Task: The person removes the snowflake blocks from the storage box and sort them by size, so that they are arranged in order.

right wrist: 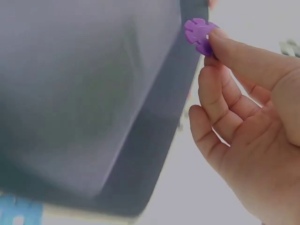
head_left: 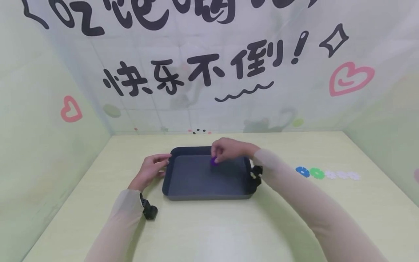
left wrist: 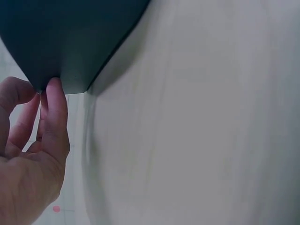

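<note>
A dark grey rectangular tray (head_left: 209, 182) lies on the table in front of me. At its left side my left hand (head_left: 151, 170) grips the rim near the far corner; in the left wrist view the fingertips of this hand (left wrist: 44, 136) meet the tray's wall (left wrist: 70, 56). Over the far part of the tray, my right hand (head_left: 230, 149) pinches a purple slotted flower-shaped plastic disc (right wrist: 198, 35) between thumb and forefinger. The other fingers of the right hand (right wrist: 248, 112) are loosely bent. In the head view the purple disc (head_left: 214, 161) is partly covered by fingertips.
To the right of the tray, a row of similar flower discs lies on the table: a blue disc (head_left: 302, 171), a green disc (head_left: 316, 173), and pale ones such as the white disc (head_left: 342, 175). Behind the table stands a printed wall sheet (head_left: 203, 116).
</note>
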`<state>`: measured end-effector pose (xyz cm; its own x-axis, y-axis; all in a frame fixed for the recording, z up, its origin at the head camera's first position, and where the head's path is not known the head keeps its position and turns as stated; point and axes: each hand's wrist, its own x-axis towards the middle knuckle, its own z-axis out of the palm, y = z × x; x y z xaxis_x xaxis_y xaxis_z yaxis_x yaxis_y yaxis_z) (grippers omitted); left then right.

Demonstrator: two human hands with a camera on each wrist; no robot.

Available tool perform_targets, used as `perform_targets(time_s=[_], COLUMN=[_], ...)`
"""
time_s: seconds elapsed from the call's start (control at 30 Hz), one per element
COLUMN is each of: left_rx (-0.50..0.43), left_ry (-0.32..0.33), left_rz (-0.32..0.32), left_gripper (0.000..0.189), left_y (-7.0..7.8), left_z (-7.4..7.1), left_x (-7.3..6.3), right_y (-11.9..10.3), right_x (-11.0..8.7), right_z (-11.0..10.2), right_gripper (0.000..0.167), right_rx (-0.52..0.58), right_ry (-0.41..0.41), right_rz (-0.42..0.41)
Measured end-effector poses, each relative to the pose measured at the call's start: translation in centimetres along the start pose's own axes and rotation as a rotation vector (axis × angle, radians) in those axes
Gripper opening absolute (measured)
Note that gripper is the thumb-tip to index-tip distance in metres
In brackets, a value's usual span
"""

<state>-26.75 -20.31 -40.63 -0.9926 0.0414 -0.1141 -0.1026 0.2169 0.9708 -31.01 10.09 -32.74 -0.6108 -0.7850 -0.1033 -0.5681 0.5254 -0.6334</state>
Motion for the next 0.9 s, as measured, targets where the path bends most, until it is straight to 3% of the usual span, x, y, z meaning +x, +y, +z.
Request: perform_targets(time_s=[0.3, 0.43, 0.67, 0.9], left_rx=[-0.001, 0.001, 0.007, 0.001], left_ry=[-0.012, -0.014, -0.01, -0.012], left_rz=[-0.001, -0.008, -0.015, -0.011], left_gripper=[0.038, 0.038, 0.038, 0.038], left_y=[0.0, 0.2, 0.1, 0.0], left_z=[0.2, 0.2, 0.0, 0.1], left_x=[0.0, -0.1, -0.1, 0.0], right_y=[6.4, 9.6, 14.2, 16.6], right_x=[-9.0, -13.8, -21.6, -28.0], right_z=[-3.2, -4.0, -4.6, -4.7], right_gripper=[0.015, 0.019, 0.028, 0.04], right_rx=[0.105, 0.088, 0.034, 0.006], right_ry=[0.291, 0.393, 0.493, 0.587], right_rz=[0.172, 0.266, 0.485, 0.616])
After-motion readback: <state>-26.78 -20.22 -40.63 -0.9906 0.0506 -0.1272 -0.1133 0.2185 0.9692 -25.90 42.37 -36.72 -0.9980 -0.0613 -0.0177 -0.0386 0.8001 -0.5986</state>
